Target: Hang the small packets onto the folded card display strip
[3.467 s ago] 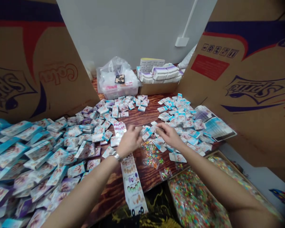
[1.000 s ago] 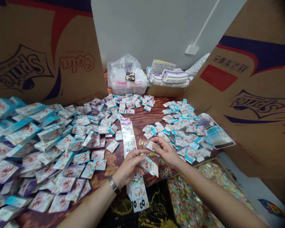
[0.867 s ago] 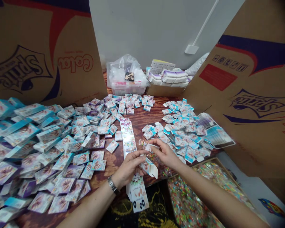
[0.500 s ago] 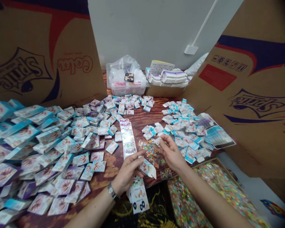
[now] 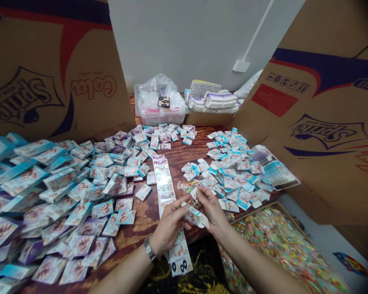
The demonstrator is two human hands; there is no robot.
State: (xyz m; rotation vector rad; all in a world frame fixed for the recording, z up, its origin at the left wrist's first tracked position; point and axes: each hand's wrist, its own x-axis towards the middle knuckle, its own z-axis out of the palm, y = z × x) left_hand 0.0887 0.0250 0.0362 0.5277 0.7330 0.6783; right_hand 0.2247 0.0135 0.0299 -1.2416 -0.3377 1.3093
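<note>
My left hand (image 5: 169, 226), a metal watch on its wrist, grips a small white-and-blue printed carton (image 5: 196, 216) with an end flap standing out towards the right. Close against it, my right hand (image 5: 213, 209) pinches a small white piece (image 5: 194, 195), whose kind I cannot make out. Part of the carton's far side is hidden by the fingers. Just beyond both hands lie clear packets of coloured bits (image 5: 188, 185). Under my left hand runs a strip of nail sticker sheets (image 5: 166, 183), its near end hanging over the table edge.
Closed cartons (image 5: 79, 188) are heaped on the left, and flattened-looking open cartons (image 5: 233, 171) on the right. A box of colourful packets (image 5: 279, 241) stands low at right. Large cardboard panels (image 5: 88, 53) flank the table (image 5: 184, 153). A plastic tub (image 5: 162, 118) sits at the back.
My right hand has moved left and nearer to me with the white piece, meeting my left hand at the carton. The carton has shifted slightly right. The view has turned a little.
</note>
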